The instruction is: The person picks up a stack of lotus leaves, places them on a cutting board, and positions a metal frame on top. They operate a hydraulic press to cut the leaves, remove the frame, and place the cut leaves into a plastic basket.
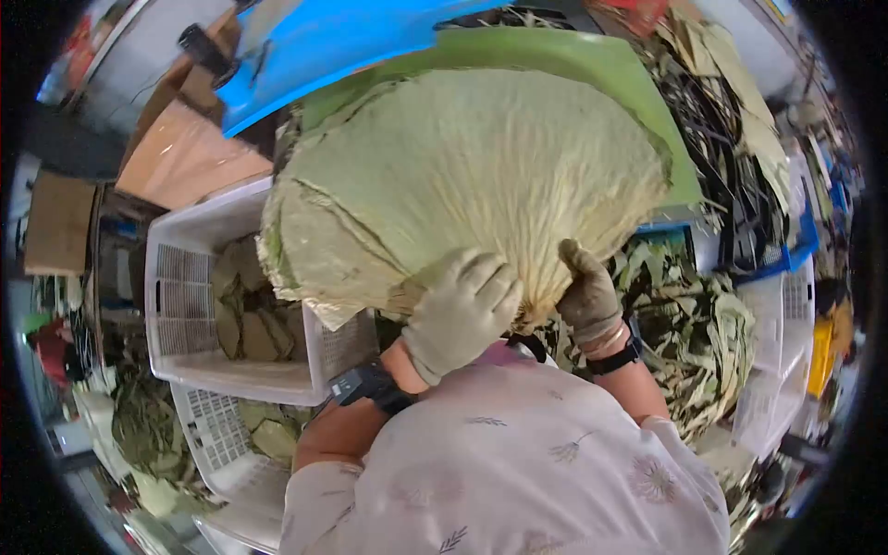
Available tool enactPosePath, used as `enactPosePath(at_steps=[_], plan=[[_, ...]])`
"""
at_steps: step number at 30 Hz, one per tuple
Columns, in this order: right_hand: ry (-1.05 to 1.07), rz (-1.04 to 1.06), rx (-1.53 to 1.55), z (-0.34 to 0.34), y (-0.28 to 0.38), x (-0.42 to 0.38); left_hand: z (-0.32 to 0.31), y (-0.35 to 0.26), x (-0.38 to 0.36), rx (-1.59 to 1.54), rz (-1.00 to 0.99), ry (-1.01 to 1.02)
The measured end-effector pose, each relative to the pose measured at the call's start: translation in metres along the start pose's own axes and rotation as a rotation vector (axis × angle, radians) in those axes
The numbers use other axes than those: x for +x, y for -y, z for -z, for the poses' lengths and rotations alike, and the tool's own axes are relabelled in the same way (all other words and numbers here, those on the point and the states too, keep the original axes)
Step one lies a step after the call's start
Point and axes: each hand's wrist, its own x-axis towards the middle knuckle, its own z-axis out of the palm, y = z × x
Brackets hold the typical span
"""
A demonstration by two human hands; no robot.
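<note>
A large dried lotus leaf (481,148), pale green and folded into a fan shape, lies on top of a stack in front of me. Its pleats narrow to a brown stem end (529,316) near my body. My left hand (467,310), in a whitish glove, lies over the lower part of the leaf with its fingers bent and closed against it. My right hand (592,294), gloved too and stained darker, holds the leaf's lower right edge. Its upper digit rests on the pleats, and its other fingers are largely hidden. More folded leaves (324,245) show at the stack's left side.
Beneath the stack is a green board (680,166). A white plastic crate (227,375) with leaf pieces stands at left, another crate (208,435) below it. Cut leaf scraps (694,333) are heaped at right. Behind are a blue sheet (342,46) and a cardboard box (185,157).
</note>
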Motion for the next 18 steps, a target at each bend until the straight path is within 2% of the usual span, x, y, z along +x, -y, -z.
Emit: enactPosePath(at_steps=[3,5,6,11,13,17,18], plan=[[0.010,-0.011,-0.016,-0.001,0.000,0.000,0.006,0.008,-0.006,0.060,0.039,-0.113],[-0.069,0.013,-0.028,0.021,-0.005,0.015,0.012,0.019,-0.009,0.160,0.128,-0.229],[-0.005,0.003,-0.011,0.029,-0.006,0.020,0.020,0.023,-0.009,0.188,0.179,-0.260],[0.002,0.032,-0.145,0.037,-0.004,0.025,0.040,0.047,-0.022,0.316,0.223,-0.255],[-0.028,0.031,-0.131,0.032,-0.001,0.019,0.044,0.047,-0.023,0.290,0.259,-0.182],[-0.073,-0.016,-0.132,0.016,0.002,0.015,0.035,0.055,-0.024,0.283,0.278,-0.370],[-0.021,-0.047,-0.119,0.006,0.005,0.011,0.036,0.059,-0.024,0.314,0.317,-0.390]])
